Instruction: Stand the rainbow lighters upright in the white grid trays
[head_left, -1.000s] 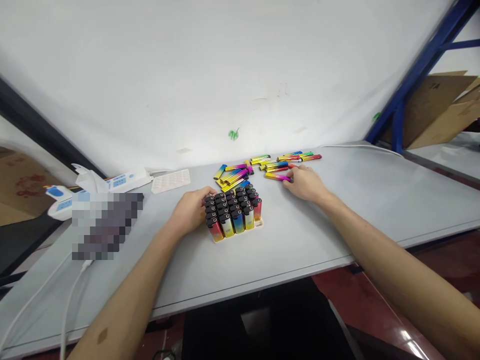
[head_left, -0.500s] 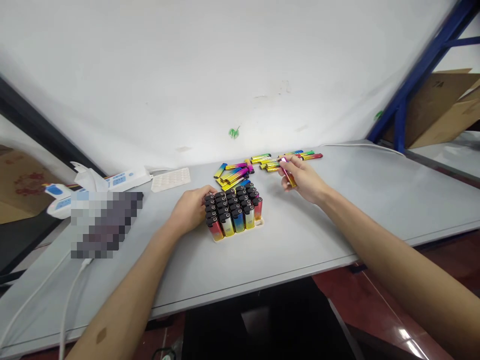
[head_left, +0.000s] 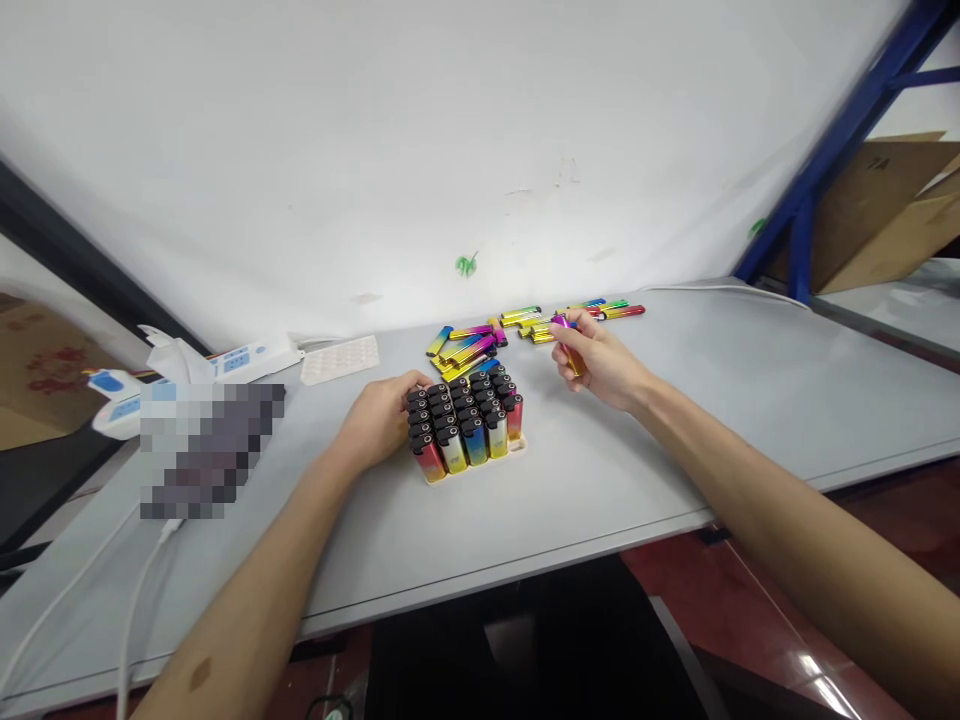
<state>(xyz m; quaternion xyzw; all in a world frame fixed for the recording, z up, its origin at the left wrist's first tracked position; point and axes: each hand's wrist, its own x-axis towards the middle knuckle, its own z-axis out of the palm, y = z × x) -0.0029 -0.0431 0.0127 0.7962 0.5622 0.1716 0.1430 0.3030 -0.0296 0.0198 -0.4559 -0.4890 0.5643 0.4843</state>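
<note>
A white slotted tray [head_left: 517, 447] stands on the table, packed with upright lighters [head_left: 474, 440]. They have black tops and shiny red, silver, blue and gold bodies. A slot at the tray's front right corner holds no lighter. My left hand [head_left: 381, 418] curls around the left and back side of this block, its fingertips partly hidden behind the lighters. To the right, above the table, my right hand [head_left: 604, 362] is closed on a shiny purple-and-gold lighter [head_left: 568, 343], tilted with its purple end up. Behind the tray lies a heap of loose metallic lighters [head_left: 466, 350].
More loose lighters [head_left: 622, 311] lie along the wall behind my right hand. An empty white slotted tray [head_left: 341, 360] lies at the back left. Beside it are power strips [head_left: 255, 357] and a pixelated dark object [head_left: 217, 450] with a white cable [head_left: 146, 575].
The lighter in my right hand has shifted slightly left and turned a little in the fingers. My left hand stays at the tray.
</note>
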